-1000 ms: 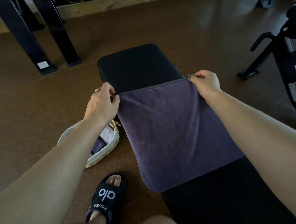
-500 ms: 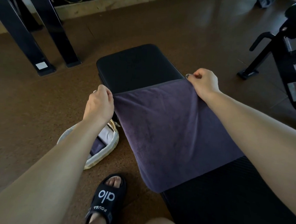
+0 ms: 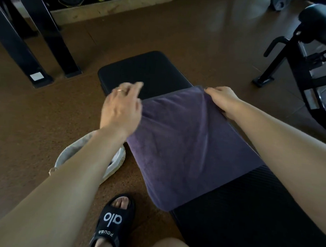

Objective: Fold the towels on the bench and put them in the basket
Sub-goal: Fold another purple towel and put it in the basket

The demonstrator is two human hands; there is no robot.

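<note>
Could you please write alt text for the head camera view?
A purple towel lies across a black bench; the right hand pinches its far corner, and the blurred left hand is at its left edge. A white basket sits on the floor.

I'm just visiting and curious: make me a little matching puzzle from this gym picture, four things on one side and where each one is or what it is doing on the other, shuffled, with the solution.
Things:
1. purple towel
2. basket
3. right hand
4. left hand

Places or states:
A. on the floor beside the bench, partly hidden under a forearm
B. blurred, fingers spread, at the towel's left edge
C. spread across the bench, one end hanging over the side
D. gripping the towel's far corner

Pairs: 1-C, 2-A, 3-D, 4-B
</note>
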